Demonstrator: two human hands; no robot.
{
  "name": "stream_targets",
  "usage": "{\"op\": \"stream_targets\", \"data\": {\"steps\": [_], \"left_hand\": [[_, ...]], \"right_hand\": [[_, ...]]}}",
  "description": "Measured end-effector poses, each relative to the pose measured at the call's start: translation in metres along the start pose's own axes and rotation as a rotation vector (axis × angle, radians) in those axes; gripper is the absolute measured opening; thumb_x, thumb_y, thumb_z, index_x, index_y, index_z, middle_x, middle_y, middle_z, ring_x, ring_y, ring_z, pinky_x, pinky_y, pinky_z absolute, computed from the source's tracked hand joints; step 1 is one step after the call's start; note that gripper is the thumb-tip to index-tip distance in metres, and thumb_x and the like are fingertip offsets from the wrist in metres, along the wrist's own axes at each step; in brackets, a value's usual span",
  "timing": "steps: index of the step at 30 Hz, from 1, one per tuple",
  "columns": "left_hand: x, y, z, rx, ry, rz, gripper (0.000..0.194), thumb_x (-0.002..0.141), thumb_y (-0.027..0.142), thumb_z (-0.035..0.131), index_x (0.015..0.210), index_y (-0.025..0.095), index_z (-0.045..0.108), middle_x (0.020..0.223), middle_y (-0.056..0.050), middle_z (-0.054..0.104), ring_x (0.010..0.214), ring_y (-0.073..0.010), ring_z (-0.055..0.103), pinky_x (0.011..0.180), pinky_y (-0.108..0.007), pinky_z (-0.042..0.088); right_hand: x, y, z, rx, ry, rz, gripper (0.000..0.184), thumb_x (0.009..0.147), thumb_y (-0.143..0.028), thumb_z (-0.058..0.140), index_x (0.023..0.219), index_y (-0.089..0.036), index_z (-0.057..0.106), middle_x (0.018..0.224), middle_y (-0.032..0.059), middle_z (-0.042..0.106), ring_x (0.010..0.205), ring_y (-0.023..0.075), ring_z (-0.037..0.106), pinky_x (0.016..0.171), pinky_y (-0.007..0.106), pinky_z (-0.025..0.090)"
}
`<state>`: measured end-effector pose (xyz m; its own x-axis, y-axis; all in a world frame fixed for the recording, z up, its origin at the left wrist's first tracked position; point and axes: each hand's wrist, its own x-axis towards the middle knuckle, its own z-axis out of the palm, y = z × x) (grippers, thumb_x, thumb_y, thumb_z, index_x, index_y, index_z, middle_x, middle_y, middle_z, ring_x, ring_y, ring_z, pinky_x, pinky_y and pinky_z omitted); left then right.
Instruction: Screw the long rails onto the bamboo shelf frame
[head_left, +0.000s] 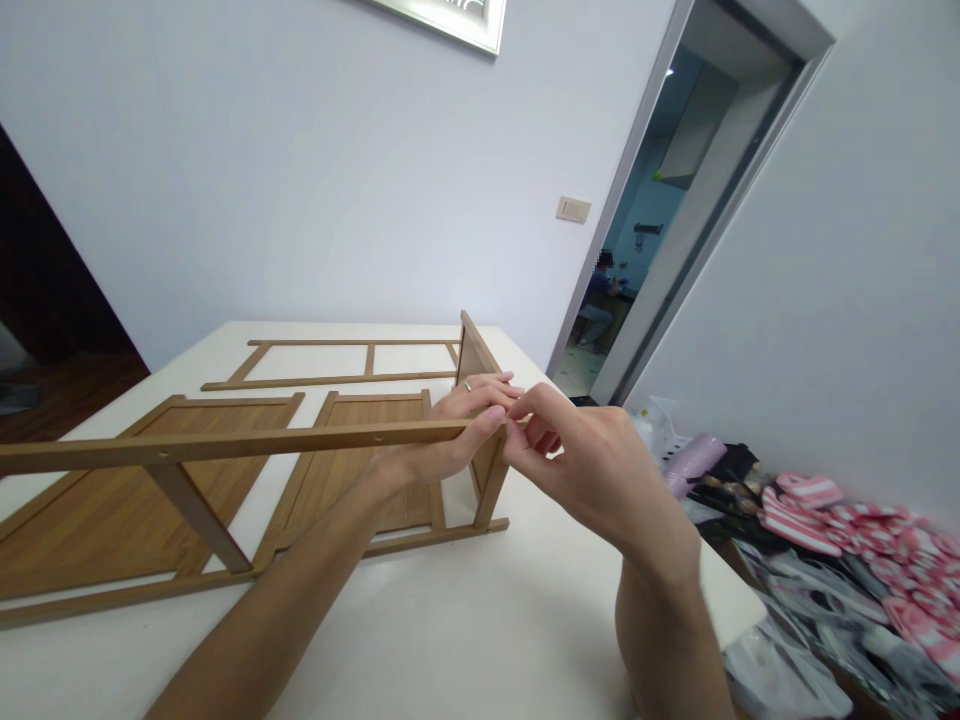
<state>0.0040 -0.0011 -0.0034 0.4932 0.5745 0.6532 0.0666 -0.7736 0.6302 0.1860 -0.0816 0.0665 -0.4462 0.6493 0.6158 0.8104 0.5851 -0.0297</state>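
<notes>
Gripping wooden rail (247, 442) — both hands (514, 420)

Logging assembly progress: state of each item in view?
left hand: gripping the rail's end
right hand: fingers bunched at the rail's end, against the left hand
wooden rail: raised above the table, holes showing
wooden ladder frame: lying flat on the table
wooden panels: lying flat on the table, side by side
upright wooden panel: standing on edge
</notes>
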Motion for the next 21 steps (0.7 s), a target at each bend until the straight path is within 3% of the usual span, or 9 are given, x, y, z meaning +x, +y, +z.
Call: {"op": "stream_targets", "data": {"steps": [6,21], "left_hand": [[0.0,0.0,0.001,-0.031,0.007,0.003,0.029,0.109,0.036,0.043,0.106,0.025,0.07,0.134,-0.006,0.07,0.152,-0.0255,0.044,0.129,-0.048,0.036],[-0.001,-0.004,0.003,-0.01,0.037,0.018,0.029,0.108,0.034,0.045,0.114,0.024,0.071,0.137,-0.008,0.068,0.153,-0.026,0.044,0.128,-0.05,0.037]], "right_hand": [[0.001,0.007,-0.01,0.223,0.003,0.022,0.006,0.096,-0.025,0.058,0.091,-0.022,0.062,0.063,-0.0069,0.065,0.054,0.009,0.058,0.057,0.021,0.038],[0.002,0.022,-0.018,0.329,0.033,0.079,0.006,0.091,-0.02,0.061,0.086,-0.023,0.061,0.058,-0.009,0.063,0.05,0.0063,0.057,0.057,0.017,0.045]]}}
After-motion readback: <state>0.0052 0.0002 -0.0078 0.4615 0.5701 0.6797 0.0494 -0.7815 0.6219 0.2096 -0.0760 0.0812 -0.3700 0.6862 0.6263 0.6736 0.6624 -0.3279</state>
